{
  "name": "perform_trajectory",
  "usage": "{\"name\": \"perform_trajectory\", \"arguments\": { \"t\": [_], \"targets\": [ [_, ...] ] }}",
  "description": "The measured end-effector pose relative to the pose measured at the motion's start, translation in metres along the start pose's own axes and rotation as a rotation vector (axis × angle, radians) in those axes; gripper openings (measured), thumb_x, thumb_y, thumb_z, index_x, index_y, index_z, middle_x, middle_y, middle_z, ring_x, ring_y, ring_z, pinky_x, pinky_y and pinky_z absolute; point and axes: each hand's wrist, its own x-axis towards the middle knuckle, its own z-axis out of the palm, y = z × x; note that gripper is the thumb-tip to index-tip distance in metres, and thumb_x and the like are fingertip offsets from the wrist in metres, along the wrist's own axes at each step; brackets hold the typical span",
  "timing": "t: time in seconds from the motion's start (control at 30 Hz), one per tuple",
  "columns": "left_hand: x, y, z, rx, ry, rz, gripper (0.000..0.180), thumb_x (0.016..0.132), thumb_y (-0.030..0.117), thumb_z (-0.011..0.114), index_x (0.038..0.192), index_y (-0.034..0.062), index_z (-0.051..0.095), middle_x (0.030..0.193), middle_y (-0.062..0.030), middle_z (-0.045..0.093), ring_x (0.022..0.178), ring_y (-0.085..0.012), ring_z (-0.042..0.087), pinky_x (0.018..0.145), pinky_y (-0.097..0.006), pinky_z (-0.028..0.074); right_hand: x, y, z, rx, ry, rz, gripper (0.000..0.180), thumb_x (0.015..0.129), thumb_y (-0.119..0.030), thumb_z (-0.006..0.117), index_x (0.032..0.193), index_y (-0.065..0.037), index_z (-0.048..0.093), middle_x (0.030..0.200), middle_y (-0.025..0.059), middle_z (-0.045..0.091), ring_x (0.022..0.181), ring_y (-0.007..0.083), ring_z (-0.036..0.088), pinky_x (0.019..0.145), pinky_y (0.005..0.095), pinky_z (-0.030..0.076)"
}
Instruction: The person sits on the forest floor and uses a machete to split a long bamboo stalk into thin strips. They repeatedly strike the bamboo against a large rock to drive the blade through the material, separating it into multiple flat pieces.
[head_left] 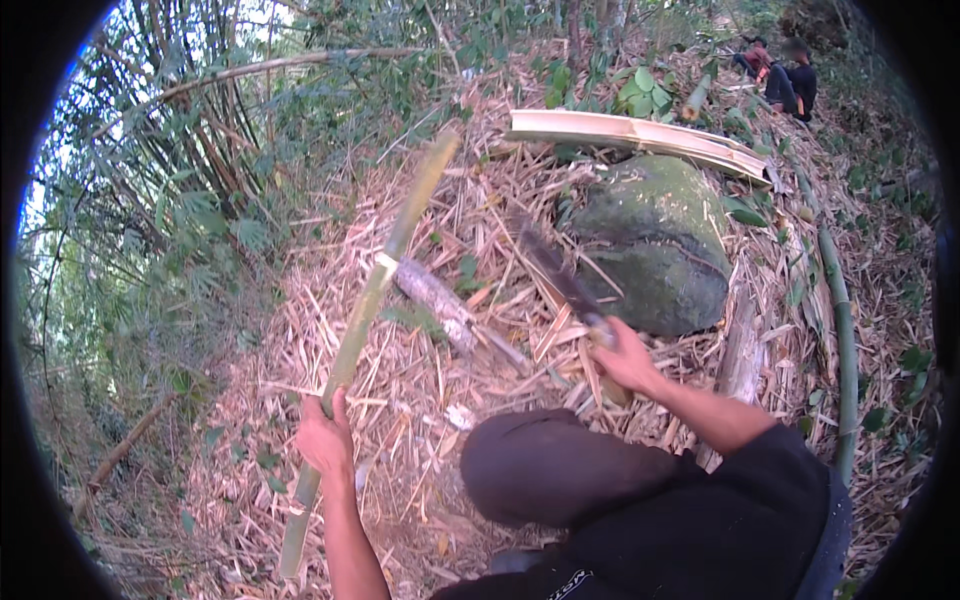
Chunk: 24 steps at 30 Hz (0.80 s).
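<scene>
While the left grip (pixel 325 435) is closed round the lower part of a green bamboo strip (pixel 359 325), the right grip (pixel 625 360) holds a dark-bladed knife (pixel 560 272), its blurred blade toward 11 o'clock. Strip sits on the 9 o'clock side of the view, over dry litter (pixel 250 410); can't tell whether its lower end touches ground. Long axis nearly straight: upper end between 12 and 1 o'clock, lower between 6 and 7. Probably light, stiff, slightly springy; skin likely smooth, edges perhaps sharp. Best held round its flat faces; mid-length should balance better.
</scene>
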Motion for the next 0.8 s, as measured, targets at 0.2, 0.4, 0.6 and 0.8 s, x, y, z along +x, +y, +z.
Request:
{"name": "perform_trajectory", "arguments": {
  "t": [0.2, 0.4, 0.6, 0.8],
  "targets": [
    [0.079, 0.126, 0.045, -0.134, -0.016, 0.248, 0.046, 0.089, 0.051, 0.071, 0.076, 0.0094, 0.057, 0.06, -0.0061, 0.059, 0.048, -0.0214, 0.056, 0.048, -0.036, 0.047, 0.048, 0.03, -0.139, -0.032, 0.774, -0.24, 0.026, 0.083, -0.009, 0.059, 0.108, -0.001, 0.057, 0.079, 0.0127, 0.062, 0.071, 0.0224, 0.062, 0.066, 0.0388, 0.051],
    [0.12, 0.317, 0.117, -0.341, -0.1, 0.54, 0.051, 0.091, 0.057, 0.063, 0.076, 0.0095, 0.056, 0.072, -0.008, 0.064, 0.048, -0.0225, 0.062, 0.041, -0.037, 0.048, 0.093, -0.033, -0.254, -0.346, 0.671, -0.178, 0.044, 0.084, -0.019, 0.064, 0.122, 0.001, 0.058, 0.084, 0.021, 0.067, 0.072, 0.033, 0.065, 0.07, 0.043, 0.051],
    [0.086, 0.404, 0.16, -0.453, -0.208, 0.695, 0.053, 0.094, 0.058, 0.059, 0.077, 0.008, 0.059, 0.07, -0.0091, 0.065, 0.055, -0.0268, 0.067, 0.047, -0.039, 0.053, 0.099, -0.029, -0.254, -0.506, 0.567, -0.069, 0.042, 0.086, -0.022, 0.067, 0.121, 0.001, 0.059, 0.084, 0.0251, 0.067, 0.076, 0.0395, 0.067, 0.072, 0.0476, 0.051],
    [0.09, 0.448, 0.177, -0.503, -0.347, 0.689, 0.051, 0.095, 0.054, 0.06, 0.079, 0.0052, 0.066, 0.074, -0.0136, 0.07, 0.063, -0.0304, 0.071, 0.055, -0.042, 0.057, 0.1, 0.0, -0.248, -0.635, 0.468, -0.041, 0.043, 0.09, -0.028, 0.071, 0.12, 0.0, 0.058, 0.082, 0.0261, 0.066, 0.077, 0.044, 0.067, 0.071, 0.0505, 0.05]
  ]
}}
